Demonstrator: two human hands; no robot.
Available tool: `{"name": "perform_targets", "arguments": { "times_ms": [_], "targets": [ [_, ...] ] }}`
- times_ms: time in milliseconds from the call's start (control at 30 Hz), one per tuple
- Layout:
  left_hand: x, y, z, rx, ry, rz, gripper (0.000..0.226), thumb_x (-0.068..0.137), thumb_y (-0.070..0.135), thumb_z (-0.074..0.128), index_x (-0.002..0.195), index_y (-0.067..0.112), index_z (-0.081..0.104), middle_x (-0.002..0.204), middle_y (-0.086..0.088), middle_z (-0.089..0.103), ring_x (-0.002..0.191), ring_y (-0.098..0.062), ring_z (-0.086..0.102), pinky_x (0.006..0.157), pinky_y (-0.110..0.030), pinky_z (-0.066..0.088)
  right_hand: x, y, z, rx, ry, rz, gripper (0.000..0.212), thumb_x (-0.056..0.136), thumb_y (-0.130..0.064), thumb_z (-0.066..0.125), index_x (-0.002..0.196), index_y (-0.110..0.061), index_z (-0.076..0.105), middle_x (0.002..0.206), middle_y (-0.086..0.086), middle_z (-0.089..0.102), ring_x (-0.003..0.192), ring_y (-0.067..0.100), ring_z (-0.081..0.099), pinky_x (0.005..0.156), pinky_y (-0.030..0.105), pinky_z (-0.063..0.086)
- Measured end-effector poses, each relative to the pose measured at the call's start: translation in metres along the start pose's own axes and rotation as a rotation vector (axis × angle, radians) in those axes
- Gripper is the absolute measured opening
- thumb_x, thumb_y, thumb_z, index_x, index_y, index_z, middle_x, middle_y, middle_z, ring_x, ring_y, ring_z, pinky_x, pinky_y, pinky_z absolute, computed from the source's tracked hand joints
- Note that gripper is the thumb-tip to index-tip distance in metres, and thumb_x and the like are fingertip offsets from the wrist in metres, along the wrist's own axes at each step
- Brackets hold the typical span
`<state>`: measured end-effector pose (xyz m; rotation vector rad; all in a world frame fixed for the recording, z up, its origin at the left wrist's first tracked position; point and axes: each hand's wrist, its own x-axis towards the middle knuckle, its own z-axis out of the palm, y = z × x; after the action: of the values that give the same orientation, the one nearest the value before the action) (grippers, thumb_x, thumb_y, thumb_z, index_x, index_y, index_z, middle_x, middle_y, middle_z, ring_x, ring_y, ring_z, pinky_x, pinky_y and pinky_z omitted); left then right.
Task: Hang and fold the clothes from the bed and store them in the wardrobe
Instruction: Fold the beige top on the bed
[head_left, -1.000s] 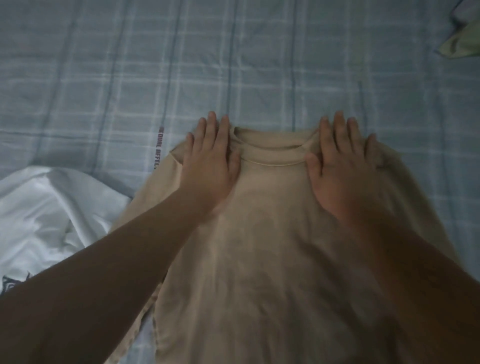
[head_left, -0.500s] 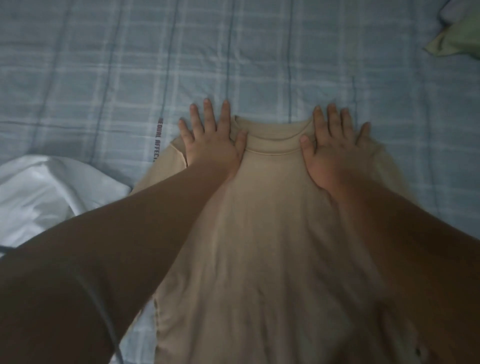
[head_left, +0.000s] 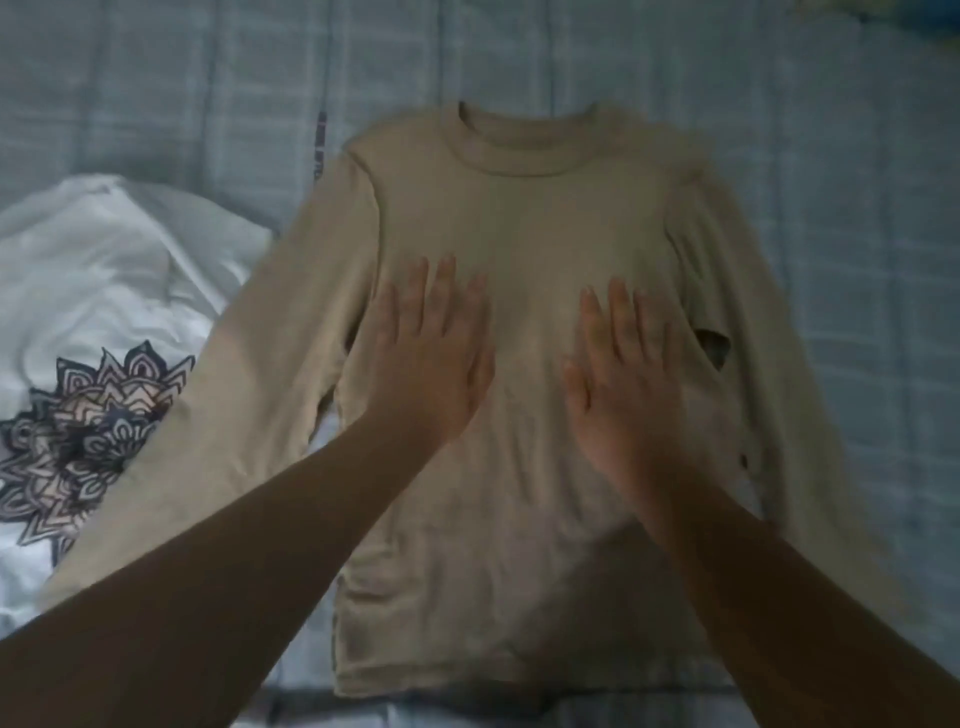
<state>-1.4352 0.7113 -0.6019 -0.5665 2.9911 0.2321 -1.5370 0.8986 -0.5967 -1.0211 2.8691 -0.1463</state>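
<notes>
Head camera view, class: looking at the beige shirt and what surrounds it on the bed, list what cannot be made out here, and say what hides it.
- Beige shirt: both cuffs hidden under the forearms, in the head view.
- White printed garment: cut off by the left edge; its type is unclear.
- Dark lettering on the bedsheet: blurred, partly under the shirt's shoulder, unreadable.
- Left hand and right hand: motion-blurred; pressing or hovering is unclear.
- Wardrobe: not in view.

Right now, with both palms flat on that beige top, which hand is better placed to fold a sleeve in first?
Probably the left hand. The left sleeve of the beige top lies flat and straight beside it, partly over the white printed garment; the right sleeve looks bunched beside the right hand.
</notes>
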Motion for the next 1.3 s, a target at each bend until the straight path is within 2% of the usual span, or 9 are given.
{"name": "perform_targets", "arguments": {
  "times_ms": [133,300,467,633,833,933,1033,1133,1300],
  "targets": [
    [-0.093,0.014,0.020,-0.072,-0.111,0.019,0.065,0.098,0.045,0.036,0.156,0.017,0.027,0.163,-0.017,0.019,0.151,-0.038,0.008,0.119,-0.059,0.012,-0.091,0.002,0.011,0.011,-0.051,0.013,0.065,0.099,-0.043,0.031,0.158,-0.019,0.017,0.163,0.011,0.019,0.149,0.033,0.019,0.120,0.055,0.015],
    [-0.176,0.011,0.045,-0.044,-0.167,0.004,0.065,0.099,0.046,0.037,0.157,0.021,0.023,0.162,-0.015,0.024,0.151,-0.035,0.013,0.121,-0.057,0.012,-0.179,0.014,0.027,0.020,-0.138,0.081,0.067,0.096,-0.039,0.037,0.157,-0.016,0.021,0.161,0.015,0.025,0.146,0.036,0.027,0.118,0.057,0.016],
    [-0.194,0.008,0.062,-0.004,-0.157,-0.009,0.062,0.101,0.047,0.029,0.157,0.023,0.023,0.163,-0.012,0.023,0.152,-0.033,0.012,0.120,-0.057,0.014,-0.213,0.020,0.051,-0.034,-0.197,0.085,0.068,0.096,-0.038,0.036,0.158,-0.016,0.017,0.165,0.010,0.011,0.152,0.029,0.010,0.119,0.055,0.012],
    [-0.200,0.008,0.057,-0.022,-0.127,-0.004,0.063,0.099,0.046,0.035,0.157,0.021,0.026,0.163,-0.014,0.022,0.152,-0.033,0.012,0.120,-0.059,0.012,-0.214,0.021,0.049,-0.025,-0.161,0.074,0.068,0.096,-0.039,0.037,0.157,-0.014,0.021,0.164,0.012,0.016,0.152,0.030,0.011,0.119,0.055,0.015],
    [-0.254,-0.001,0.048,-0.058,-0.176,0.350,0.072,0.095,0.049,0.042,0.157,0.016,0.024,0.163,-0.012,0.024,0.151,-0.032,0.015,0.120,-0.057,0.014,-0.249,0.053,0.025,-0.024,-0.195,-0.214,0.074,0.085,-0.033,0.048,0.154,-0.017,0.027,0.162,0.007,0.026,0.149,0.030,0.023,0.118,0.058,0.017],
    [-0.269,-0.010,0.047,-0.026,-0.258,0.382,0.079,0.096,0.058,0.037,0.159,0.018,0.012,0.166,-0.010,0.012,0.153,-0.030,0.004,0.121,-0.055,0.011,-0.260,0.078,0.015,-0.120,-0.334,-0.266,0.092,0.070,-0.034,0.049,0.157,-0.019,0.022,0.163,0.005,0.020,0.149,0.030,0.020,0.118,0.058,0.013],
    [-0.271,-0.018,0.047,-0.009,-0.341,0.406,0.091,0.092,0.062,0.044,0.159,0.022,-0.004,0.167,-0.006,-0.005,0.153,-0.027,-0.008,0.122,-0.053,0.005,-0.261,0.085,0.010,-0.165,-0.414,-0.257,0.096,0.067,-0.035,0.046,0.157,-0.021,0.018,0.165,0.005,0.016,0.150,0.030,0.017,0.118,0.058,0.013],
    [-0.267,-0.019,0.041,0.001,-0.387,0.410,0.097,0.089,0.053,0.054,0.158,0.024,-0.008,0.167,-0.003,-0.009,0.153,-0.024,-0.012,0.123,-0.051,0.001,-0.259,0.079,0.010,-0.184,-0.417,-0.224,0.093,0.069,-0.025,0.050,0.157,-0.021,0.020,0.164,0.007,0.017,0.149,0.032,0.020,0.116,0.059,0.017],
    [-0.270,-0.014,0.035,0.007,-0.417,0.379,0.103,0.086,0.018,0.064,0.158,0.027,-0.010,0.166,-0.001,-0.008,0.153,-0.027,-0.010,0.123,-0.049,-0.004,-0.261,0.076,0.007,-0.120,-0.385,-0.166,0.079,0.083,-0.002,0.047,0.156,-0.021,0.024,0.164,0.008,0.019,0.148,0.033,0.022,0.116,0.055,0.022]
  ]
}}
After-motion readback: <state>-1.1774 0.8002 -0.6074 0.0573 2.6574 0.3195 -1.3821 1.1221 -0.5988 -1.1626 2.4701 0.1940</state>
